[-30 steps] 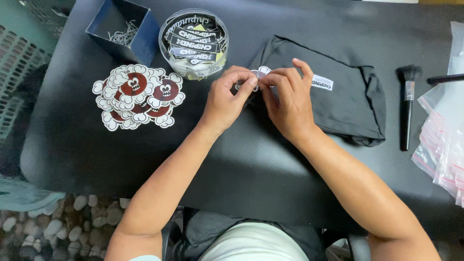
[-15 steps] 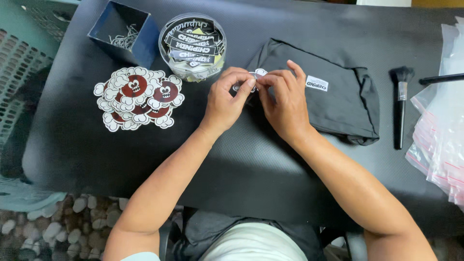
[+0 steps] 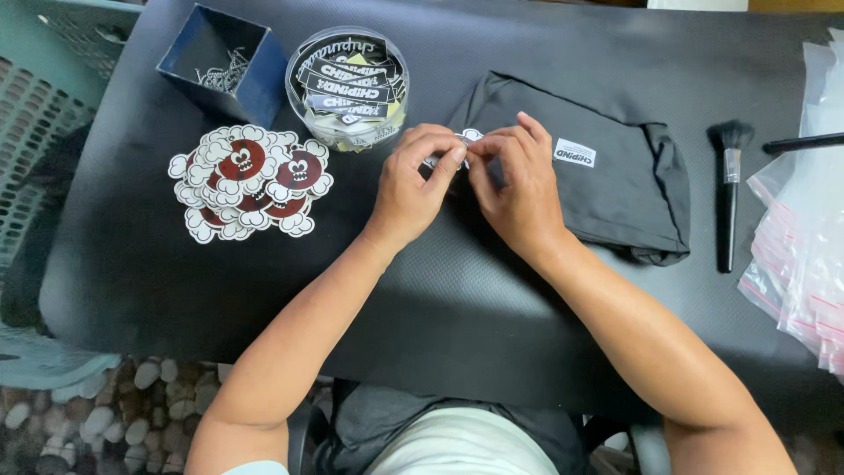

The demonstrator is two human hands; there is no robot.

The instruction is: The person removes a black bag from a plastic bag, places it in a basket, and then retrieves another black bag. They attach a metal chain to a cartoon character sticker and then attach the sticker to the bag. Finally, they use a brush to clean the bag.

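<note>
A small white tag [image 3: 469,137] sits pinched between the fingertips of both hands, just above the near left corner of a folded dark grey garment [image 3: 598,176] on the black table [image 3: 457,299]. The left hand [image 3: 413,189] curls closed around the tag from the left, thumb and forefinger pressed on it; the right hand [image 3: 519,189] meets it from the right, fingers bent and gripping the same piece, its palm resting over the garment's edge. The garment bears a small white rectangular label [image 3: 574,152] near its middle. Just left of the hands stands a round clear tub [image 3: 347,88] filled with black and white woven labels, and beside that a dark blue square box [image 3: 215,66] holding small metal pins. Nearer the left edge lies a heap of cloud-shaped stickers [image 3: 246,180] with red round faces. Well to the right lie a black brush [image 3: 728,189] and a stack of clear zip bags [image 3: 804,255].
</note>
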